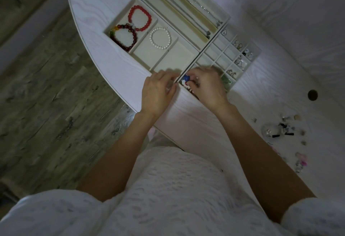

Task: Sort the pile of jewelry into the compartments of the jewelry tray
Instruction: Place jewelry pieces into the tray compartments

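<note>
A cream jewelry tray lies on the white table. A red bead bracelet and a dark multicolour bracelet share one compartment; a pearl bracelet sits in the one beside it. Silver chains fill the long slots. A small-cell section holds earrings. My left hand rests at the tray's near edge with fingers curled. My right hand pinches a small blue piece over a near cell. What my left fingers hold is hidden.
A loose pile of small jewelry lies on the table at the right, with pink pieces nearer me. A round hole marks the tabletop. The table's curved edge runs left of the tray, above a wooden floor.
</note>
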A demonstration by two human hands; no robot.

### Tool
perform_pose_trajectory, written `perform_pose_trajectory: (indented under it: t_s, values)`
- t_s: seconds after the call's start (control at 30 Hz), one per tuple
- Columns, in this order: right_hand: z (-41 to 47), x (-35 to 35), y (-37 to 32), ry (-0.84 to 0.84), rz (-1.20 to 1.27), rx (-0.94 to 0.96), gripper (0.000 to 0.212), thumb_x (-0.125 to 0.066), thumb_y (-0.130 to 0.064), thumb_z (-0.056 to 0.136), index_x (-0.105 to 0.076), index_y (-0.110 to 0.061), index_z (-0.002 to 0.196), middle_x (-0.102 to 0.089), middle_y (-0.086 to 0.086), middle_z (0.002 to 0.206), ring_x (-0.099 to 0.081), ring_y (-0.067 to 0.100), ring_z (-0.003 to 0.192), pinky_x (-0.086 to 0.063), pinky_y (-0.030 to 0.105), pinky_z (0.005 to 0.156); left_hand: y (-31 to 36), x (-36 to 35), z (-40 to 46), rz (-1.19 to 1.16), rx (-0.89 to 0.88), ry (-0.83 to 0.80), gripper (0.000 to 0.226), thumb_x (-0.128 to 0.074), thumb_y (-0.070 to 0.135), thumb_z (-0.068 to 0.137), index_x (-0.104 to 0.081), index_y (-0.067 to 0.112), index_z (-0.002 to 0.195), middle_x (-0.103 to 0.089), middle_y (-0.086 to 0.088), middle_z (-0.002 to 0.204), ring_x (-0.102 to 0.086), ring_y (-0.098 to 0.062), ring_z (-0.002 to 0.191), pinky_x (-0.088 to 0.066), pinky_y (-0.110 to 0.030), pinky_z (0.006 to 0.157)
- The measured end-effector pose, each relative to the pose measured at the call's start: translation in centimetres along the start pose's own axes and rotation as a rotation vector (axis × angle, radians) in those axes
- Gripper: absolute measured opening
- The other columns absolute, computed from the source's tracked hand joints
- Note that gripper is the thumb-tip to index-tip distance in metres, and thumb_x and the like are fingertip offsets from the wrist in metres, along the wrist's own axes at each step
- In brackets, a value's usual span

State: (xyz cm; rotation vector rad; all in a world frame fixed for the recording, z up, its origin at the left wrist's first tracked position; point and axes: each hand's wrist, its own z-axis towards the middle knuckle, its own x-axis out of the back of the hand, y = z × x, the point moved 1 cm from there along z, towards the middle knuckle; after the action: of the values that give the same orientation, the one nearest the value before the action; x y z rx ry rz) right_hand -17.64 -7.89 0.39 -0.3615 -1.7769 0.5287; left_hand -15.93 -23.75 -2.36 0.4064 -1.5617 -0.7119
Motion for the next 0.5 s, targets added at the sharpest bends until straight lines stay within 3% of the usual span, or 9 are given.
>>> perform_pose_trajectory:
  t_s: [0.1, 0.2, 0.37, 0.5]
  values:
    - [0.0, -0.2, -0.5, 0.017, -0.027, 0.047, 0.017, -0.065, -0.006, 0.084, -0.069, -0.008, 0.101, -0.069, 0.009, 0.095, -0.064, 0.02, 0.087, -0.053, 0.033, 0.08, -0.3, 0.2, 0.5, 0.018, -0.002, -0.007, 0.025, -0.057, 0.022, 0.086, -0.065, 0.017, 0.109, -0.066, -0.002, 0.09, -0.058, -0.022, 0.08, -0.034, -0.029, 0.072]
    - [0.1, -0.2, -0.2, -0.001, -0.066, 0.077, 0.012, -0.068, -0.01, 0.082, -0.074, -0.01, 0.093, -0.069, 0.009, 0.091, -0.059, 0.025, 0.089, -0.041, 0.028, 0.081, -0.4, 0.4, 0.8, 0.037, -0.043, -0.015, 0.024, -0.059, 0.025, 0.086, -0.066, 0.018, 0.107, -0.065, -0.001, 0.088, -0.058, -0.022, 0.079, -0.033, -0.029, 0.072]
    - [-0.4, -0.1, -0.1, 0.016, -0.161, 0.11, 0.015, -0.066, -0.015, 0.084, -0.072, -0.011, 0.097, -0.064, 0.008, 0.095, -0.051, 0.028, 0.098, -0.044, 0.036, 0.078, -0.2, 0.2, 1.5, 0.09, -0.134, -0.034, 0.022, -0.059, 0.031, 0.085, -0.069, 0.019, 0.1, -0.065, -0.004, 0.093, -0.059, -0.027, 0.083, -0.035, -0.031, 0.073]
    - [-0.4, 0.2, 0.5, 0.07, -0.164, 0.039, 0.02, -0.068, -0.018, 0.082, -0.069, -0.014, 0.102, -0.055, 0.01, 0.102, -0.047, 0.027, 0.104, -0.045, 0.034, 0.073, 0.1, 0.5, 2.6, 0.144, -0.204, -0.071, 0.023, -0.054, 0.033, 0.083, -0.07, 0.017, 0.09, -0.062, -0.006, 0.092, -0.058, -0.029, 0.081, -0.038, -0.034, 0.07]
